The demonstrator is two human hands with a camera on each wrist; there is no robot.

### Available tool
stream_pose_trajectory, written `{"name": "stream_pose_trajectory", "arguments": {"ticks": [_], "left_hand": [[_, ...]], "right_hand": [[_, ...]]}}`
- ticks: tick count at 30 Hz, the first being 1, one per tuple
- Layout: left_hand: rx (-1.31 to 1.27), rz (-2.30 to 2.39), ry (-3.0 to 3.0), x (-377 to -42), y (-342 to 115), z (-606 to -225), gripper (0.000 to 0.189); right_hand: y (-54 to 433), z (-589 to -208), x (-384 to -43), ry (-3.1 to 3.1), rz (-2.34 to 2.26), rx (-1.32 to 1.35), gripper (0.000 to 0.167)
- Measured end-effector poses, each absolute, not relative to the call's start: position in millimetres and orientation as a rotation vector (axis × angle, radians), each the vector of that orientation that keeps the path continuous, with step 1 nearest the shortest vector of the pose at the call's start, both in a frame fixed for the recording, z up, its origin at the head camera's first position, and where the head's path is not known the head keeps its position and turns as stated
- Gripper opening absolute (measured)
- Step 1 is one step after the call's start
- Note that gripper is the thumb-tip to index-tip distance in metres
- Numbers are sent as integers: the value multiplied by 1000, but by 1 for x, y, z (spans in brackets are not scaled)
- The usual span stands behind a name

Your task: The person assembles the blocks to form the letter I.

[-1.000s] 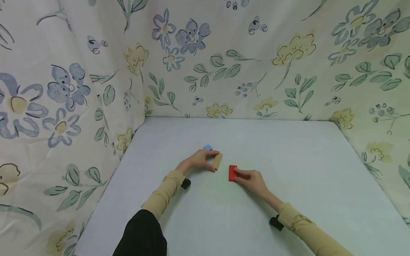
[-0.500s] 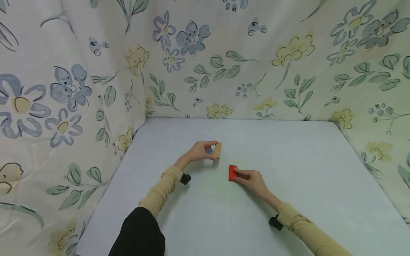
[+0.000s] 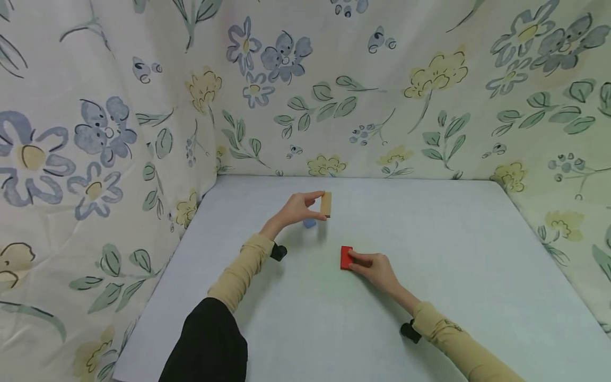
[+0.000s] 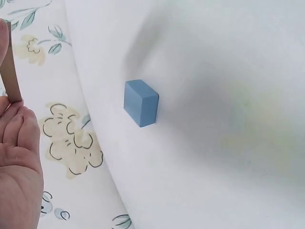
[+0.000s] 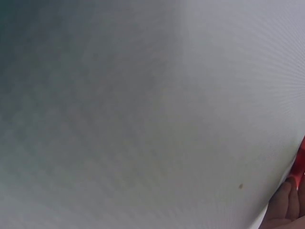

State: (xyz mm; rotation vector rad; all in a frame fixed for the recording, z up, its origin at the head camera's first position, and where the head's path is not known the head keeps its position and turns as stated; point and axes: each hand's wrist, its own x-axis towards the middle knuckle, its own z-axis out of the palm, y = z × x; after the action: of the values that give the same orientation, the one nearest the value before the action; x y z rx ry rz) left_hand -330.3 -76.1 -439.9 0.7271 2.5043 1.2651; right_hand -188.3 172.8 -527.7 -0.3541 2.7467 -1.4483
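Between thumb and fingers my left hand pinches a flat natural-wood block by its ends, raised over the far half of the table. Only a strip of that wooden block shows in the left wrist view. A blue block rests on the table just below that hand; in the head view the blue block is partly covered by the fingers. Closer to the front, my right hand pinches a red rectangular block at its right side. The right wrist view catches only a bit of the red block.
A white-covered table spreads under both arms. Floral cloth hangs behind it and along both sides. Small black cameras sit at the wrists.
The left hand has moved away toward the back with the wooden block, raising it and turning it more upright. It has passed the blue block. The right hand and red block have stayed put.
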Motion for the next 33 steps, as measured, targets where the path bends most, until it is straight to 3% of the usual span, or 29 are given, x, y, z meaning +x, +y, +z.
{"name": "stream_pose_trajectory", "arguments": {"ticks": [33], "left_hand": [[772,1300,2502,-325,-42,-445,80]], "right_hand": [[172,-528,-189,2761,-1438,-332,41]]}}
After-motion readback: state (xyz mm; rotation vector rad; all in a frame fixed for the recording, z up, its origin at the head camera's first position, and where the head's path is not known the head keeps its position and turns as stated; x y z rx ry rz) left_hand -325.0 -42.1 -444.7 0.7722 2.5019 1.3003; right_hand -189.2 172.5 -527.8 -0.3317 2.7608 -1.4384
